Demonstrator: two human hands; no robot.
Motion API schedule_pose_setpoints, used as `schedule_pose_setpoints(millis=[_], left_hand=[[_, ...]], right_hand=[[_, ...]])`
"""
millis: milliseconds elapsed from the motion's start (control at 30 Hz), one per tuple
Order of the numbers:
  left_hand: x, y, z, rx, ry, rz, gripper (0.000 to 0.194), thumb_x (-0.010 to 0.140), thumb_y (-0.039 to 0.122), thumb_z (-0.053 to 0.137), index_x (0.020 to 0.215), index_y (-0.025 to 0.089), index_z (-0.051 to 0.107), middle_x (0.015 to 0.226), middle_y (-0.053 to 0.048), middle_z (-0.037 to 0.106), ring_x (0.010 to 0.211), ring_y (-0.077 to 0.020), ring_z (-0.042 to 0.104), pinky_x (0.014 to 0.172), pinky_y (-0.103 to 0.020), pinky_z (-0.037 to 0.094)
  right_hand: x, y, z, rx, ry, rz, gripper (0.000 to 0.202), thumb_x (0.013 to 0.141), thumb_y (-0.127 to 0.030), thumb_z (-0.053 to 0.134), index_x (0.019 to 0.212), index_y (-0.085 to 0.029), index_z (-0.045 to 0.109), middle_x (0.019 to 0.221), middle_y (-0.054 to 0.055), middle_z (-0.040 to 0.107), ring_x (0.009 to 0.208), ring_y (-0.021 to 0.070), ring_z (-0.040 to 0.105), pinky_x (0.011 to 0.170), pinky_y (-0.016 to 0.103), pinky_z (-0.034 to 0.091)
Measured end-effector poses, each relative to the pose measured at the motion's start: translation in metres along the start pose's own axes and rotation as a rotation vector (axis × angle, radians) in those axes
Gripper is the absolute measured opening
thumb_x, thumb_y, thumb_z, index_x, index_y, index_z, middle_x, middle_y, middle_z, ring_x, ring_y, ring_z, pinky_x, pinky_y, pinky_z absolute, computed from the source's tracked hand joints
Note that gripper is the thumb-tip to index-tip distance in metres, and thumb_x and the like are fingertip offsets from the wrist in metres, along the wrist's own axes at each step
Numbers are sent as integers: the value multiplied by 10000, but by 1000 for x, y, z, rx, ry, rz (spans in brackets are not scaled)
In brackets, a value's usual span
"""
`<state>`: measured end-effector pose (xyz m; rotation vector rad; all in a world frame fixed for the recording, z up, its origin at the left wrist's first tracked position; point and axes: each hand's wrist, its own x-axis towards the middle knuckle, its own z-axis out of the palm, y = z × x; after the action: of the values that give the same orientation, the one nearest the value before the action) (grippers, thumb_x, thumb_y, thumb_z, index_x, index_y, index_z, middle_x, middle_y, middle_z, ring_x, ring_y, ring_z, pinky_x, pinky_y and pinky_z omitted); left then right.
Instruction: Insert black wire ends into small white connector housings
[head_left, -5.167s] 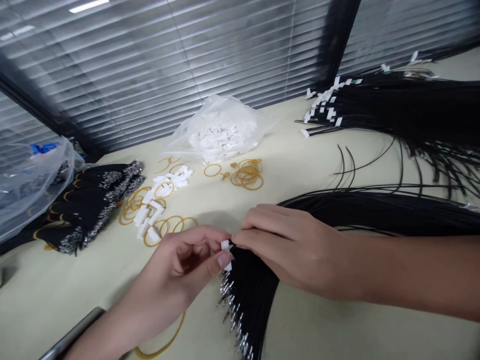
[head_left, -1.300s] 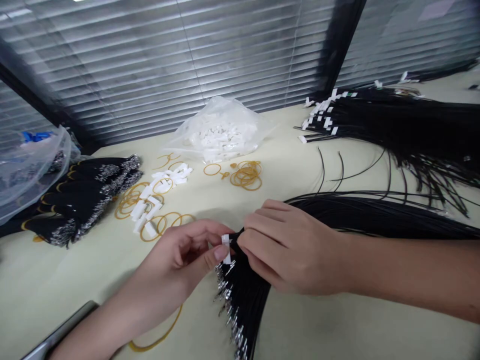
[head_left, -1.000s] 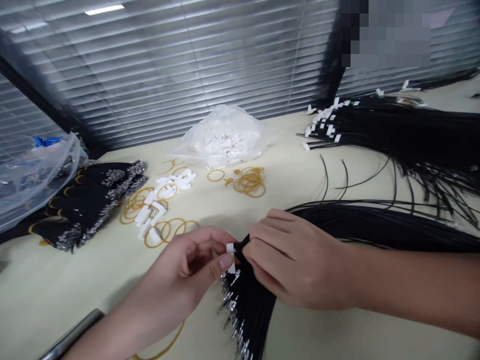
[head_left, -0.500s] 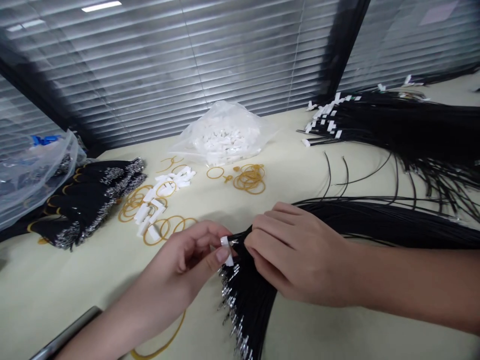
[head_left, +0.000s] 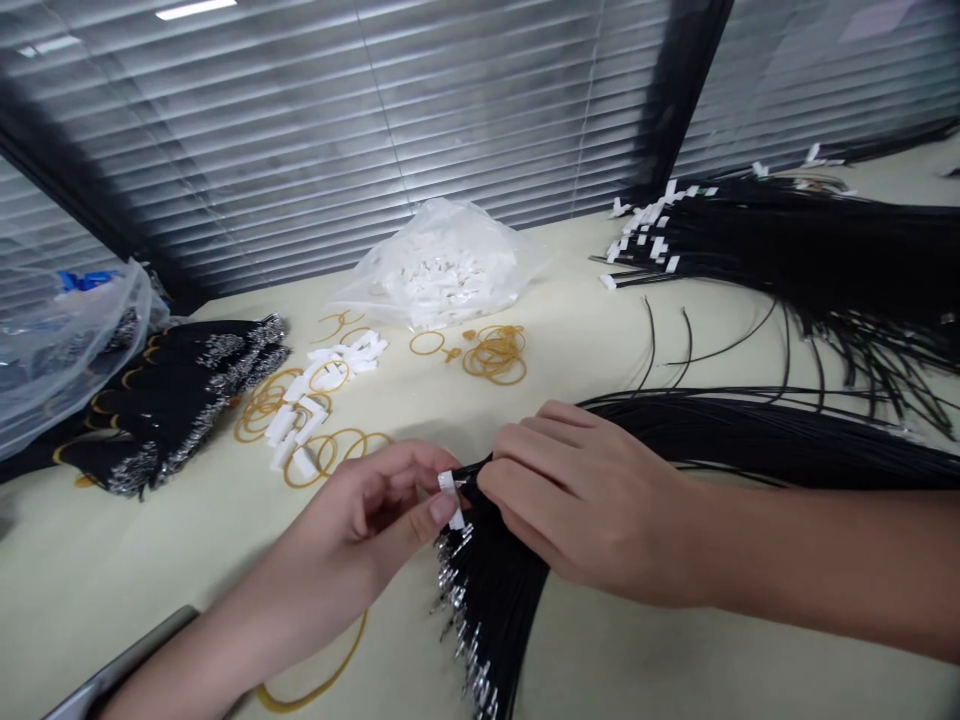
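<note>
My left hand (head_left: 397, 510) pinches a small white connector (head_left: 451, 498) between thumb and fingers, at the upper left edge of a bundle of black wires (head_left: 499, 590). Fingers of my right hand (head_left: 585, 500) are closed round the bundle just right of the connector. Silvery wire tips (head_left: 469, 650) fan out below my left thumb. From behind my right hand the wires run off to the right. What lies beneath the right fingers is hidden.
White connectors (head_left: 300, 430) and yellow rubber bands (head_left: 495, 355) lie beyond my hands. Behind them sits a clear bag of white pieces (head_left: 446, 270). Banded wire bundles (head_left: 172, 400) are at left, another wire pile (head_left: 810, 240) at back right. A dark flat object (head_left: 120, 665) lies lower left.
My right hand has shifted slightly left, nearer the connector. The whole view has moved a little. My left hand keeps its pinch on the connector.
</note>
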<state>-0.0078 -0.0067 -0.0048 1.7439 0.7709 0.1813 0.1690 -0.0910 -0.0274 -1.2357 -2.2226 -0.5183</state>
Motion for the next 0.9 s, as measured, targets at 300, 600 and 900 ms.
schedule_pose_setpoints(millis=[300, 600, 900], left_hand=[[0, -3, -2, -40, -14, 1, 194, 807, 363, 571, 926, 211, 549, 754, 6, 558, 743, -156, 492, 633, -281, 348], [-1, -2, -2, -39, 2, -2, 205, 804, 359, 579, 941, 208, 560, 756, 5, 564, 739, -150, 491, 634, -270, 360], [-1, 0, -1, -30, 8, 4, 211, 796, 367, 576, 935, 207, 569, 766, 1, 571, 737, -154, 490, 642, -272, 363]], right_hand=[[1, 0, 0, 71, 67, -11, 233, 862, -89, 392, 749, -118, 594, 676, 40, 533, 579, 135, 415, 568, 276, 327], [-1, -1, 0, 66, 34, 2, 178, 831, -93, 434, 722, -116, 574, 663, 41, 509, 575, 138, 402, 563, 283, 323], [1, 1, -1, 107, 3, -12, 229, 863, -96, 395, 749, -102, 594, 662, 36, 493, 571, 131, 373, 552, 275, 305]])
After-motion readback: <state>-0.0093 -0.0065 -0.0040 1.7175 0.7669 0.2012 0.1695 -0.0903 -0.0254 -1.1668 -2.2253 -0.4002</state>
